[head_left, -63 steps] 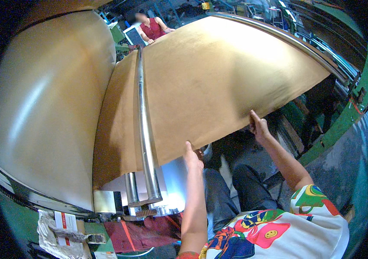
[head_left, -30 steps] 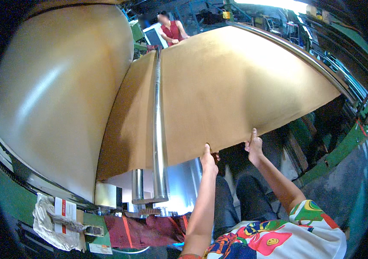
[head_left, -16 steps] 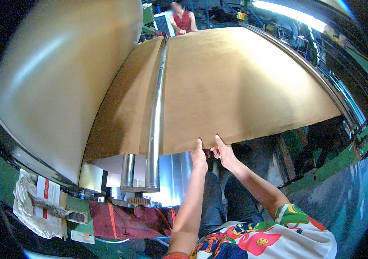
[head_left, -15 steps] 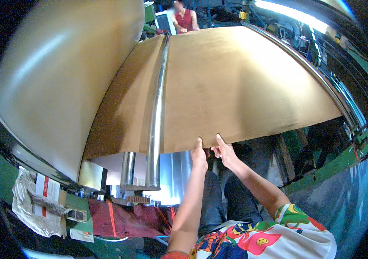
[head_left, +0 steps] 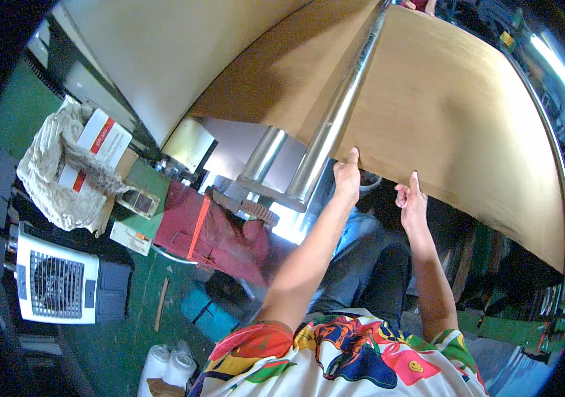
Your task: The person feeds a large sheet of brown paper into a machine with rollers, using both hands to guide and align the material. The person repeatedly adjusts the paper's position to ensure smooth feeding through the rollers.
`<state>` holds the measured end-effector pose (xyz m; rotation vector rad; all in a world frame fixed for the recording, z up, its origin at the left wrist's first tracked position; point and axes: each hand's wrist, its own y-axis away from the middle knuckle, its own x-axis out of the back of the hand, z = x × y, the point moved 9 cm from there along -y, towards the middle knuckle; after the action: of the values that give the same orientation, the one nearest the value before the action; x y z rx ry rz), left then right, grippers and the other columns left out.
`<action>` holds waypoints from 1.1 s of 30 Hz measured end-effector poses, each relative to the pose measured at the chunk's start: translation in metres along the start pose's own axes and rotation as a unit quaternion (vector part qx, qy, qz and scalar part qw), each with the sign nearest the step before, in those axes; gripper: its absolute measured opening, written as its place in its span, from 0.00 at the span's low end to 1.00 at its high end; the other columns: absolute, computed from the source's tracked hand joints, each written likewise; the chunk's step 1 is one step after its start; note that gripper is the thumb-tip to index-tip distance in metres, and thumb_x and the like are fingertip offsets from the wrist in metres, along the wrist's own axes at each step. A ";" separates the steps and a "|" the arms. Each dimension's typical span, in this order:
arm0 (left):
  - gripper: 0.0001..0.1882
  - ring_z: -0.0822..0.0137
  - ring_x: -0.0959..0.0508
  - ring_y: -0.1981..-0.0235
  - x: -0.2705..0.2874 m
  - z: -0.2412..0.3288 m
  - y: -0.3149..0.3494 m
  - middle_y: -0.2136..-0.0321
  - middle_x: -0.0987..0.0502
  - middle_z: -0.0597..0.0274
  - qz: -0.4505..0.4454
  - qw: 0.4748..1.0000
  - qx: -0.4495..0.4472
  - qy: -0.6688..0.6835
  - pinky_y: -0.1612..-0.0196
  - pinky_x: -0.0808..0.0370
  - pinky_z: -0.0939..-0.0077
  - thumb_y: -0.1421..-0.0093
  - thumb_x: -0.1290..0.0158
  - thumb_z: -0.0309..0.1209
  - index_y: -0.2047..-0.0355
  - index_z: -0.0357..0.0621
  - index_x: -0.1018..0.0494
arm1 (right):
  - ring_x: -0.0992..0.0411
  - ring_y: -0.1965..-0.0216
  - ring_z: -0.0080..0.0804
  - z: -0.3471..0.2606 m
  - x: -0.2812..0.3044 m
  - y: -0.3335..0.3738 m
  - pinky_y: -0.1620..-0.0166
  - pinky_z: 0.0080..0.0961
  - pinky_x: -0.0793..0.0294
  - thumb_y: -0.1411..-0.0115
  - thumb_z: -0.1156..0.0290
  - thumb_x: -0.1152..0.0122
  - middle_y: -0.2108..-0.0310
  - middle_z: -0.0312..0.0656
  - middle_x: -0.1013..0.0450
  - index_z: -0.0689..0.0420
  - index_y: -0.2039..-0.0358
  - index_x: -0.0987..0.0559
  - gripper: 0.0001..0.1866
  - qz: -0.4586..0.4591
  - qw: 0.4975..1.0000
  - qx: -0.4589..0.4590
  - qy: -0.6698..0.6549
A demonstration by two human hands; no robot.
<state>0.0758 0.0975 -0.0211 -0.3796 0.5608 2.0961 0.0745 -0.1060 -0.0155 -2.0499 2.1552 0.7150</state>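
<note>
A wide brown-gold sheet [head_left: 428, 99] stretches away over a long shiny metal roller [head_left: 342, 109]. My left hand [head_left: 346, 177] grips the near edge just right of that roller, thumb on top. Farther right, my right hand [head_left: 413, 204] is closed at the same edge; its thumb lies over the sheet and the curled fingers show just below. Whatever the fingertips do under the sheet is hidden. A second, shorter-looking metal roller [head_left: 264, 155] sits below the sheet, left of the long one, with a toothed gear [head_left: 259, 213] near their ends.
A huge pale roll [head_left: 163, 46] rises at upper left. Beside it lie a crumpled white cloth [head_left: 57, 188] and a white-and-red box [head_left: 107, 135]. A white fan unit [head_left: 56, 281], maroon fabric [head_left: 209, 228] and wrapped rolls [head_left: 166, 367] are lower left. Another person's hand [head_left: 430, 8] shows at the far end.
The view has swung left and downward, bringing in the fan unit and wrapped rolls. My hands are farther apart along the sheet's edge. The far person has mostly left the picture.
</note>
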 end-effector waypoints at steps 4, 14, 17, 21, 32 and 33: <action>0.18 0.67 0.30 0.60 0.008 -0.010 -0.009 0.60 0.28 0.56 0.037 0.999 0.007 0.019 0.54 0.36 0.75 0.41 0.53 0.36 0.58 0.31 0.32 | 0.46 0.89 0.15 -0.017 0.028 0.007 0.86 0.13 0.48 0.45 0.56 0.44 0.90 0.32 0.39 0.60 0.85 0.26 0.21 0.019 0.996 0.071 0.048; 0.15 0.73 0.32 0.76 -0.017 -0.003 0.017 0.75 0.28 0.66 0.057 0.992 -0.109 0.041 0.71 0.34 0.78 0.40 0.55 0.36 0.66 0.32 0.30 | 0.47 0.88 0.17 -0.096 0.236 0.003 0.85 0.16 0.48 0.43 0.55 0.48 0.87 0.28 0.41 0.47 0.77 0.30 0.12 0.197 0.972 0.099 -0.079; 0.20 0.69 0.30 0.74 -0.054 -0.045 0.036 0.74 0.28 0.60 -0.037 0.997 0.066 -0.027 0.69 0.32 0.78 0.41 0.55 0.42 0.64 0.32 0.30 | 0.49 0.89 0.18 -0.104 0.247 0.016 0.86 0.16 0.49 0.42 0.52 0.51 0.89 0.29 0.43 0.49 0.74 0.32 0.14 0.184 0.979 0.071 -0.054; 0.26 0.62 0.27 0.67 -0.032 -0.059 0.011 0.70 0.26 0.51 0.007 0.994 -0.050 -0.101 0.64 0.30 0.73 0.41 0.57 0.46 0.62 0.29 0.31 | 0.48 0.91 0.18 -0.064 0.258 -0.015 0.89 0.14 0.50 0.41 0.50 0.55 0.90 0.29 0.44 0.48 0.72 0.33 0.15 0.198 0.978 0.058 -0.010; 0.21 0.65 0.26 0.66 -0.007 -0.043 0.013 0.67 0.25 0.52 0.001 0.985 -0.012 -0.171 0.61 0.32 0.73 0.41 0.56 0.40 0.64 0.29 0.30 | 0.45 0.90 0.18 0.003 0.269 -0.028 0.89 0.14 0.48 0.42 0.52 0.52 0.89 0.29 0.42 0.49 0.75 0.32 0.15 0.239 0.969 0.053 -0.017; 0.21 0.64 0.26 0.65 -0.003 -0.044 0.012 0.66 0.25 0.52 0.002 0.984 -0.018 -0.180 0.60 0.32 0.73 0.41 0.56 0.40 0.64 0.28 0.30 | 0.44 0.90 0.17 0.004 0.272 -0.029 0.89 0.14 0.48 0.42 0.52 0.52 0.88 0.29 0.42 0.49 0.75 0.32 0.15 0.239 0.969 0.055 -0.004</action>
<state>0.0702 0.0666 -0.0536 -0.0156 0.3101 2.1148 0.0747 -0.3552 -0.1274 -1.4788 2.6470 0.6202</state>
